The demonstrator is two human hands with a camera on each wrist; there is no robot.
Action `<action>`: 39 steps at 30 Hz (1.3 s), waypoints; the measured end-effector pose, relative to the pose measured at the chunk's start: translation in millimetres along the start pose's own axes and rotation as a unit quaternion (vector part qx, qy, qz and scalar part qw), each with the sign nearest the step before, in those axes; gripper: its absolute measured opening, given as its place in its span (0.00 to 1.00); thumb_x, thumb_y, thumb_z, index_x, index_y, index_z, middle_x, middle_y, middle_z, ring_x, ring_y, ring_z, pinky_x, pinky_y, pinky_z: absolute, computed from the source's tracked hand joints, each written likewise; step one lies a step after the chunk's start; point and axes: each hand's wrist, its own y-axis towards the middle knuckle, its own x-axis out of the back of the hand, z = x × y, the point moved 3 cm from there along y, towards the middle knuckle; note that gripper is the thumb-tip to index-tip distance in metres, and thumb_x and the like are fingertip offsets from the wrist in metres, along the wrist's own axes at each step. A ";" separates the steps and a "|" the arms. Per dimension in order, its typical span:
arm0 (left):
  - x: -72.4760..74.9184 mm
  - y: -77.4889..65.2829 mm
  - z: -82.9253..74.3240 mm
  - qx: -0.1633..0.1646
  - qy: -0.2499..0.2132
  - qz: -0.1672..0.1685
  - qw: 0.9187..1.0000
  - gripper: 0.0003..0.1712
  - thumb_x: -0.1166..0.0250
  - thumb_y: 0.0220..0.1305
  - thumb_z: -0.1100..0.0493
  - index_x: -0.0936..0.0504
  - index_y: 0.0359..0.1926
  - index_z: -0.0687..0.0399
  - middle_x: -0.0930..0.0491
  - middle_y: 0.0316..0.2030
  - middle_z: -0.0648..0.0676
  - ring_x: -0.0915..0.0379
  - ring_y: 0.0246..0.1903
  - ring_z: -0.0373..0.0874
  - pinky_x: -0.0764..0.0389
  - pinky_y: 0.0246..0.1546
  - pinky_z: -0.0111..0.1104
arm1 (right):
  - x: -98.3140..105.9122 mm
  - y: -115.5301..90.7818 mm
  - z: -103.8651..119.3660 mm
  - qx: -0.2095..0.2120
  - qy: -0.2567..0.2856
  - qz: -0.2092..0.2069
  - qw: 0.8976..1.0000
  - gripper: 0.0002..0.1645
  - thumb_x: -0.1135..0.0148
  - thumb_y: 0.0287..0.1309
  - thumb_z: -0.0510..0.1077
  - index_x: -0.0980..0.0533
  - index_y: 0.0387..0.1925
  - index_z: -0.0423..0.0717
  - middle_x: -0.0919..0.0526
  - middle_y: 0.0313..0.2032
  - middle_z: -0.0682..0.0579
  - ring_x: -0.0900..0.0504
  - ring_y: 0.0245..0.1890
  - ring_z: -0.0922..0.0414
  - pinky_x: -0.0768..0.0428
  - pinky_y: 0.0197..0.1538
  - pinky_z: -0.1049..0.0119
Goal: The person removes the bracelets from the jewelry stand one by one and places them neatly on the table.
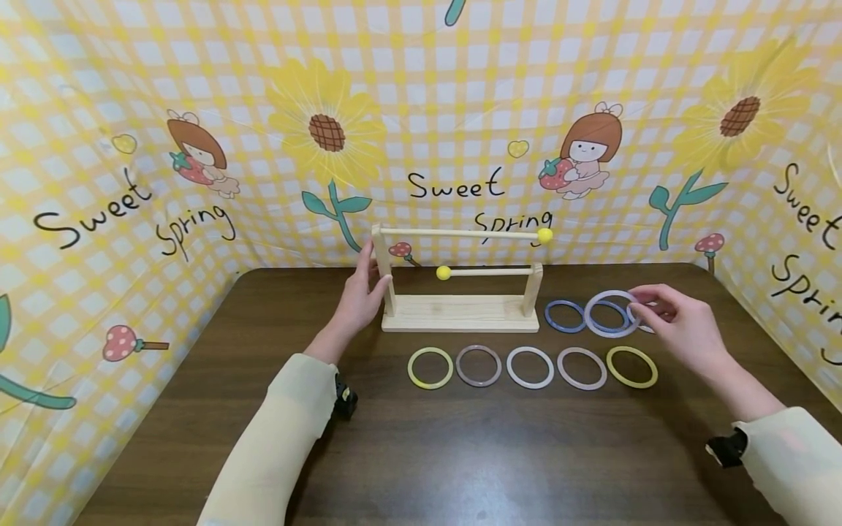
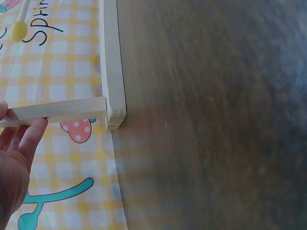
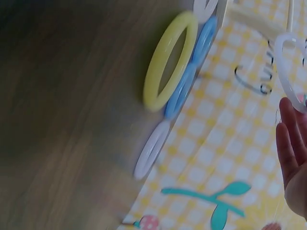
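Observation:
A pale lavender ring (image 1: 588,314) is pinched by my right hand (image 1: 687,329), raised off the table to the right of a wooden stand (image 1: 460,324). In the right wrist view, the lavender ring (image 3: 282,67) rises from the fingertips. My left hand (image 1: 355,299) grips the stand's tall left post (image 2: 72,107), thumb on one side and fingers on the other. From that post a long upper rod (image 1: 460,233) runs right to a yellow ball (image 1: 545,236). The short right post (image 1: 533,292) carries a lower rod (image 1: 490,272) pointing left, tipped with another yellow ball (image 1: 444,273).
Several rings lie in a front row, from a yellow-green ring (image 1: 430,386) to a yellow ring (image 1: 631,383). Behind them lie two blue rings, one blue ring (image 3: 204,40) nearest the stand, and a whitish ring (image 3: 152,149). A checked cloth (image 1: 421,109) hangs behind the table (image 1: 460,453).

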 end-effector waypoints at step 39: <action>-1.7 1.2 1.6 0.009 -0.007 -0.003 1.000 0.43 0.46 0.73 0.66 0.61 0.77 0.49 0.33 0.62 0.70 0.35 0.61 0.64 0.29 0.58 0.52 | 53.3 -42.0 -90.4 -0.084 -0.081 0.170 0.979 0.07 0.33 0.57 0.34 0.18 0.38 0.34 0.16 0.25 0.51 0.27 0.21 0.71 0.31 0.21 0.74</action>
